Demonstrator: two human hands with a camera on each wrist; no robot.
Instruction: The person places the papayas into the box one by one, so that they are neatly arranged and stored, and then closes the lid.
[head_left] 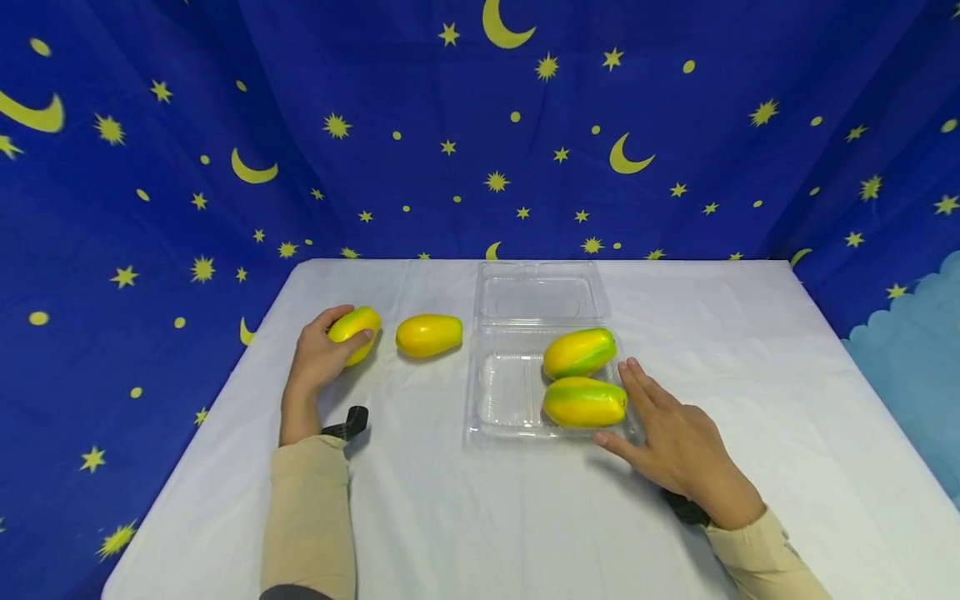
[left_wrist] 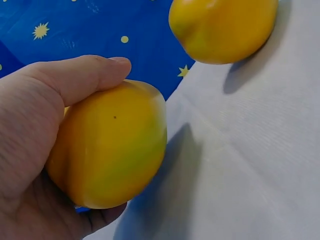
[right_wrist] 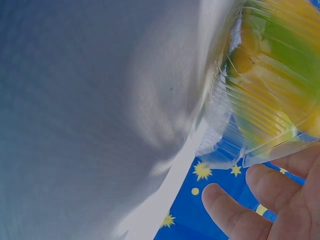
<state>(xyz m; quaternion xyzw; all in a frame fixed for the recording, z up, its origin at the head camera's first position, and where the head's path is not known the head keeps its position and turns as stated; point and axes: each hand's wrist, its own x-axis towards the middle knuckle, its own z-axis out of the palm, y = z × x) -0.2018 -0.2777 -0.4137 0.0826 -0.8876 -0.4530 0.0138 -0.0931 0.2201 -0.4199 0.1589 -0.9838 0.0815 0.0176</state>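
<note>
My left hand [head_left: 318,354] grips a yellow-green papaya [head_left: 362,333] at the left of the table, thumb on one side and fingers round the other. In the left wrist view the papaya [left_wrist: 112,145] fills the grasp, with its shadow on the cloth. A second papaya [head_left: 429,336] lies just to the right of that hand. Two more papayas, an upper one [head_left: 580,353] and a lower one [head_left: 585,402], lie side by side in the right half of a clear plastic clamshell box [head_left: 498,429]. My right hand [head_left: 678,442] rests with extended fingers at the box's right edge.
The box's transparent lid [head_left: 536,298] is folded back, away from me. A white cloth covers the table [head_left: 450,517]. Behind and beside it hangs a blue curtain [head_left: 420,75] with yellow moons and stars.
</note>
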